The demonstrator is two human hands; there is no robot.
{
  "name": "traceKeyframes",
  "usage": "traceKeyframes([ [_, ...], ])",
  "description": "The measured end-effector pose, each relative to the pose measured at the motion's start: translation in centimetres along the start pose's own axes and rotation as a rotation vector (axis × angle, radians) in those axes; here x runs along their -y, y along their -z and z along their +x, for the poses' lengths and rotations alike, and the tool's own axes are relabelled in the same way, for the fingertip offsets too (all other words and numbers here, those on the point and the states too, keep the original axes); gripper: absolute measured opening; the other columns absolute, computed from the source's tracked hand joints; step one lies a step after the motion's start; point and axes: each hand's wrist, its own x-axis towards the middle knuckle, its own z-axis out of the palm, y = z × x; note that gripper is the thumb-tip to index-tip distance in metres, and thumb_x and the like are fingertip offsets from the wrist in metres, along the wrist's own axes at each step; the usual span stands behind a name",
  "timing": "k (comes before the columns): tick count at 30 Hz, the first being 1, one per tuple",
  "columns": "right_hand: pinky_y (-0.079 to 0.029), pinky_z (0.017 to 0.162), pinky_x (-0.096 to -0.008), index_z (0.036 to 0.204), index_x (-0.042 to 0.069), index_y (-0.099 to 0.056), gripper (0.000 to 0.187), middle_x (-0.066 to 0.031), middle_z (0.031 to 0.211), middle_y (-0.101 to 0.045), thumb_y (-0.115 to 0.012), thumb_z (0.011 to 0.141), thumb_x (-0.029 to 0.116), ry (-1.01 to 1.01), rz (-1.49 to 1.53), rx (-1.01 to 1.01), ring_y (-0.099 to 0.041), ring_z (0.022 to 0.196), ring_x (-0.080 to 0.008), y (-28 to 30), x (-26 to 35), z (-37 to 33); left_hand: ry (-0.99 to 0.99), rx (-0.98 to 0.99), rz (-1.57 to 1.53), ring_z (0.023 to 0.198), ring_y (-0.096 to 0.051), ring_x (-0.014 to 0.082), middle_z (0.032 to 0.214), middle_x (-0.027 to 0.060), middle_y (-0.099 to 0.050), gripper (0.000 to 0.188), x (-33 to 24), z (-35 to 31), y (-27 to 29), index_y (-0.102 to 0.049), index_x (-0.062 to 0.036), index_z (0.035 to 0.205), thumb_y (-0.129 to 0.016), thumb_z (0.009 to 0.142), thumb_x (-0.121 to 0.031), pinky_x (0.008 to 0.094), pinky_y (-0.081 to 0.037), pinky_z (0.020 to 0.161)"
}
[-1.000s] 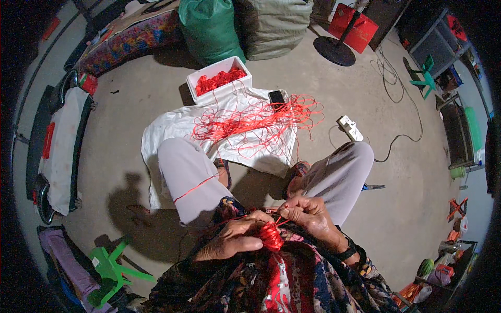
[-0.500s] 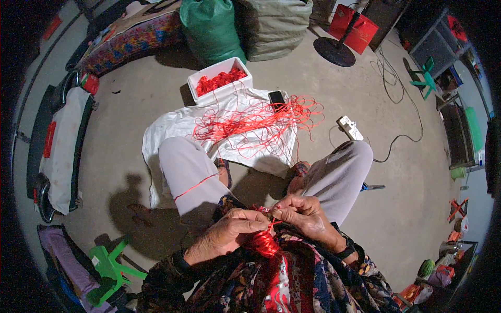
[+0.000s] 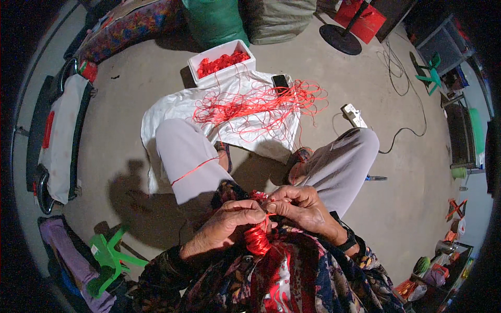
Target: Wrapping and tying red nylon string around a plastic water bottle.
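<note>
Nearest, the red bundle of wound cord sits before the person's lap, just under the meeting fingertips. The left hand is pinched narrow, thumb and forefinger closed on the cord at the bundle's top. The right hand is pinched too, seeming to grip a short strand right beside the left fingertips; the exact hold is too small to make out. The step in hand looks like tying or threading the cord at the bundle's head. The next move, I judge, calls for steadying the bundle with the left hand while the right keeps the strand taut and untangled.

A thin red line of cord crosses the left trouser leg. Beyond the feet, a white sheet is spread on the floor, bearing a loose tangle of red cord and, at its far right, a dark phone.

At the sheet's far edge stands an open white box, holding a heap of glossy red cord; strands trail over its near side toward the tangle. Farthest are a green sack and, to its right, a beige sack, both bulging; their contents are hidden.
</note>
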Motion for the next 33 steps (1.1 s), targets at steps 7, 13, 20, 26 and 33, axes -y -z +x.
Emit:
traceKeyframes([
  [7,-0.046,0.056,-0.0216,0.094,0.002,-0.066,0.017,0.0003,0.076,-0.064,-0.061,0.094,0.018,0.001,0.018,0.035,-0.056,0.066,-0.0034,-0.2,0.5,0.2,-0.067,0.035,-0.075,0.092,-0.064,0.0214,0.087,0.0115,-0.065,0.026,1.3,0.8,0.6,-0.062,0.0026,0.091,-0.058,0.088,-0.023,0.0343,-0.049,0.09],
  [13,-0.046,0.055,-0.0217,0.091,0.002,-0.066,0.016,-0.0004,0.074,-0.064,-0.061,0.093,0.017,-0.02,-0.036,0.036,-0.058,0.063,-0.0054,-0.3,0.7,0.2,-0.052,0.074,-0.09,0.094,-0.065,0.022,0.088,0.0115,-0.066,0.028,1.6,0.6,1.1,-0.064,0.0036,0.093,-0.064,0.085,-0.023,0.0354,-0.049,0.091],
  [20,-0.048,0.054,-0.0224,0.093,0.002,-0.067,0.016,-0.0026,0.081,-0.064,-0.062,0.093,0.017,0.075,-0.053,-0.006,-0.057,0.062,-0.006,-0.3,0.2,0.5,-0.001,0.022,-0.099,0.097,-0.066,0.023,0.093,0.0126,-0.066,0.025,0.7,0.2,0.6,-0.06,0.0038,0.103,-0.06,0.089,-0.017,0.0348,-0.052,0.087],
  [26,-0.046,0.055,-0.0236,0.092,0.003,-0.068,0.014,-0.0009,0.078,-0.064,-0.063,0.092,0.017,-0.001,-0.015,-0.023,-0.056,0.064,-0.0069,-0.8,0.7,0.3,-0.051,-0.068,-0.064,0.095,-0.066,0.0219,0.097,0.0115,-0.065,0.029,0.5,-0.5,-0.2,-0.057,0.0031,0.11,-0.059,0.091,-0.018,0.0342,-0.053,0.085],
  [33,-0.047,0.06,-0.0259,0.095,0.002,-0.067,0.014,-0.0056,0.077,-0.066,-0.065,0.09,0.015,0.202,-0.226,0.062,-0.059,0.067,-0.0097,-1.9,1.3,0.3,-0.422,-0.074,0.514,0.102,-0.055,0.0201,0.115,0.0048,-0.055,0.038,3.0,-0.1,2.6,-0.056,-0.0063,0.117,-0.067,0.08,-0.01,0.0319,-0.047,0.085],
])
